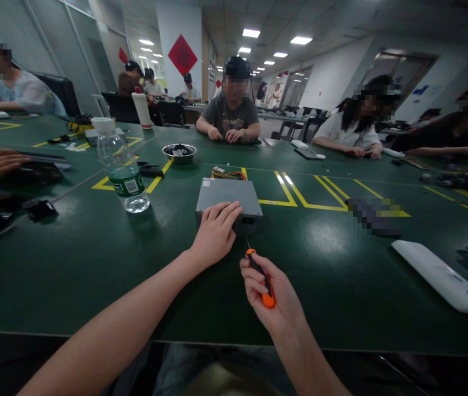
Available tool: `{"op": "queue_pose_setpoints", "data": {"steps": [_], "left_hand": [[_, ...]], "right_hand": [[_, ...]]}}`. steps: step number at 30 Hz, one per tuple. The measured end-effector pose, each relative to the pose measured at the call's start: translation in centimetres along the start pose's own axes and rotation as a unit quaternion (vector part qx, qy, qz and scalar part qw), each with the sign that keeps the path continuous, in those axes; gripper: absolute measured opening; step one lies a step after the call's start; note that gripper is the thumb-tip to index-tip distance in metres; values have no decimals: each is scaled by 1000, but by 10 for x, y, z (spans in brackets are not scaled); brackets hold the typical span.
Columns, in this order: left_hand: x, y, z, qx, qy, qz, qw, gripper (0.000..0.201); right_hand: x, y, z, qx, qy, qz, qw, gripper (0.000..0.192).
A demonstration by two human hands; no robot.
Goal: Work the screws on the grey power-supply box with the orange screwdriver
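Orange-handled screwdriver point(261, 280) gripped in R hand point(270, 294) | L hand point(216, 234) open, flat on grey box point(229, 202)

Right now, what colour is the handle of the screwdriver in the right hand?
Orange with a black strip, on the slim screwdriver; the head view shows it clearly.

no text sharp enough to read
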State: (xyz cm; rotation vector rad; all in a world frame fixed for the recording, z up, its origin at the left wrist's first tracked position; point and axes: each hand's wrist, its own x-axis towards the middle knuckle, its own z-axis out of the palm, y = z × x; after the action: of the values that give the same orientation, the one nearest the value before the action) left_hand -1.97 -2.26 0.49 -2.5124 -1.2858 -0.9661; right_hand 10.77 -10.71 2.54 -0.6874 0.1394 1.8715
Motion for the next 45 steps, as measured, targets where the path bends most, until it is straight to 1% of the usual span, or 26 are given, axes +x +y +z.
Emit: {"op": "queue_pose_setpoints", "data": {"steps": [3,7,10,13,16,19,24,30,35,38,42,45], "left_hand": [[0,1,0,-6,6,-4,1000,47],[3,2,1,-5,18,-15,1000,42],[5,3,3,1,28,-25,999,37],[7,4,5,3,37,-28,999,32],[7,3,4,6,43,-32,999,28],[8,3,4,9,43,-36,998,27],[8,3,5,4,49,-34,998,26],[9,1,6,-1,49,-31,998,25],[9,-1,7,0,50,-31,998,24],[9,-1,8,-2,51,-28,998,23],[9,0,7,-2,52,-30,998,23],[9,0,6,-2,53,-28,998,22]], "right_hand": [[-3,3,2,21,24,19,999,14],[-2,7,1,8,16,55,998,19],[0,9,-1,-13,10,45,999,21],[0,8,0,-8,-6,38,999,21],[-1,7,3,14,4,35,999,16],[-1,8,4,31,9,44,999,16],[1,9,-1,27,-22,60,998,19],[0,10,2,-2,-42,41,998,23],[0,8,2,32,-16,37,999,17],[1,8,0,40,-21,43,998,20],[1,9,0,4,-27,38,999,25],[1,9,0,-33,-24,25,999,26]]}}
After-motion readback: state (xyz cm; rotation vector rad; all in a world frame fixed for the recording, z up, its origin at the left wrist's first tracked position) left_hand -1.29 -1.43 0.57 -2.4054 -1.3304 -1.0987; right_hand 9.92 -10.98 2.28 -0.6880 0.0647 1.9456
